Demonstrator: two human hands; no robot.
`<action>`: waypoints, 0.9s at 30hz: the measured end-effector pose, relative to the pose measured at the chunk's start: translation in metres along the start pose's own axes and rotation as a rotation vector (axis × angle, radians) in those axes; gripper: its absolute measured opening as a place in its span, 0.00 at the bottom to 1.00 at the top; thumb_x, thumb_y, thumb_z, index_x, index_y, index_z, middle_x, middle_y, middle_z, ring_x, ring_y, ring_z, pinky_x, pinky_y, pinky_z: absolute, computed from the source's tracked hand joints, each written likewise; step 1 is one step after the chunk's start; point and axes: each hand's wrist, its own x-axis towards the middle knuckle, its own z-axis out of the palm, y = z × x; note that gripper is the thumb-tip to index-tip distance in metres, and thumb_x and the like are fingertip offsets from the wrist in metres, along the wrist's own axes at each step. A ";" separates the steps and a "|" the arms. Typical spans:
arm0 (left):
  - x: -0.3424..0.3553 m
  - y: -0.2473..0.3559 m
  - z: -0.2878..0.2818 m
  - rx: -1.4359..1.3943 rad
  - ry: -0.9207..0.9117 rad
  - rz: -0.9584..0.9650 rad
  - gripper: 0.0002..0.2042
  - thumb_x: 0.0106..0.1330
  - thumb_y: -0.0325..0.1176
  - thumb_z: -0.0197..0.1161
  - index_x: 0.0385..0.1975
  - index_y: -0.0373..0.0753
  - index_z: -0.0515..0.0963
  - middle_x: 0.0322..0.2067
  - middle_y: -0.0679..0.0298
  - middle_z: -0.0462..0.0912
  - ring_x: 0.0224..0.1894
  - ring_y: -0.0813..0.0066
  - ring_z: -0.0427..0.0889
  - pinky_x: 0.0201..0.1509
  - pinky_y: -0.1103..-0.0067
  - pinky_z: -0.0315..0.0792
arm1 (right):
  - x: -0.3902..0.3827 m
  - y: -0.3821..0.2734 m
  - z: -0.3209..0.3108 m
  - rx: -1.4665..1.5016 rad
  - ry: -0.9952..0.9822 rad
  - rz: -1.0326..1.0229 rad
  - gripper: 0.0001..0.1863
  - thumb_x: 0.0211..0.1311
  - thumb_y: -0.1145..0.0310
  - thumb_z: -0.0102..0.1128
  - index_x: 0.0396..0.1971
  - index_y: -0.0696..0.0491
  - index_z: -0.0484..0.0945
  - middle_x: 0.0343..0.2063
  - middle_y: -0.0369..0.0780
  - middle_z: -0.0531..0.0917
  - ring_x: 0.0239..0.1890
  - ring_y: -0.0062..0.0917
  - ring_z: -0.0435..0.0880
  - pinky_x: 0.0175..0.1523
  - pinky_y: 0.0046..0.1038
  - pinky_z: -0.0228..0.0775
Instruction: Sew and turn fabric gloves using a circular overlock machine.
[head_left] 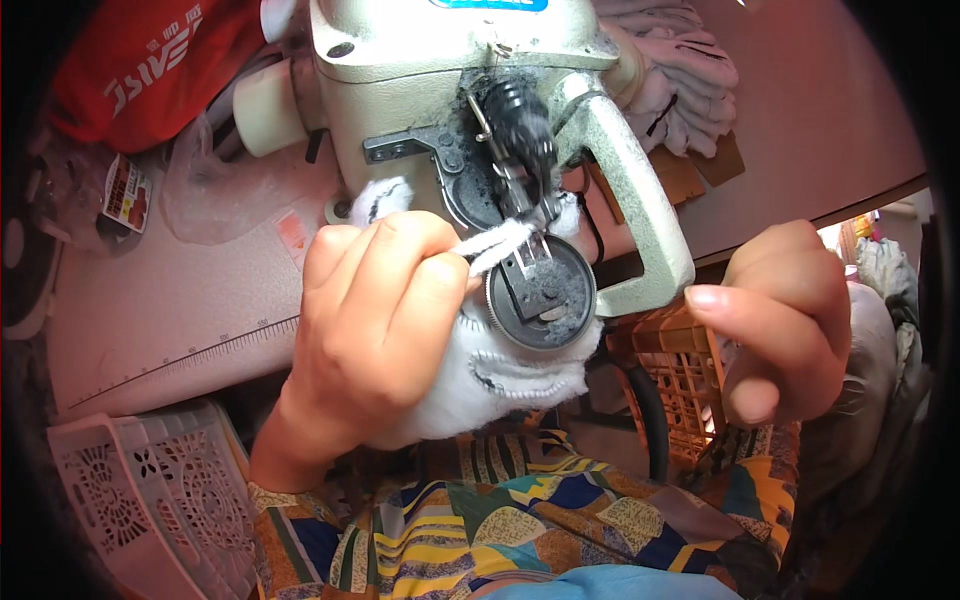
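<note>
Blue cloth (625,582) lies nearest in my head view, below patchwork-print clothing (600,512). I see the left hand (372,320) with its grip pinching white fleecy fabric (465,395) at a sewing machine's (395,100) black disc (560,305); the right hand (787,320), grip released and loosely curled, hovers near the machine's pale frame arm (640,185).

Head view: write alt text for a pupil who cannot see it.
A person's left hand grips fluffy white fabric at a cream sewing machine. The right hand, loosely curled and apparently empty, is at right; a pale crate sits lower left.
</note>
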 end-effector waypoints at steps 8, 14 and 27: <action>-0.010 -0.002 -0.017 -0.153 -0.084 -0.138 0.08 0.47 0.22 0.64 0.27 0.33 0.75 0.33 0.58 0.77 0.30 0.63 0.73 0.36 0.73 0.65 | -0.005 -0.005 0.022 0.072 0.050 -0.030 0.25 0.69 0.52 0.48 0.37 0.63 0.79 0.26 0.37 0.73 0.24 0.23 0.71 0.25 0.25 0.60; -0.013 -0.005 -0.011 -0.126 0.005 -0.099 0.09 0.47 0.20 0.65 0.28 0.33 0.75 0.30 0.59 0.77 0.28 0.64 0.74 0.34 0.74 0.65 | -0.008 -0.017 0.042 -0.024 0.020 -0.166 0.16 0.63 0.56 0.57 0.35 0.54 0.83 0.26 0.33 0.74 0.26 0.22 0.71 0.26 0.22 0.58; -0.005 -0.004 -0.003 0.061 0.032 0.073 0.08 0.49 0.26 0.63 0.28 0.34 0.74 0.29 0.59 0.76 0.29 0.67 0.77 0.35 0.74 0.65 | -0.029 -0.039 0.099 -0.204 -0.126 -0.293 0.12 0.58 0.69 0.52 0.38 0.54 0.82 0.38 0.37 0.79 0.43 0.24 0.81 0.46 0.22 0.72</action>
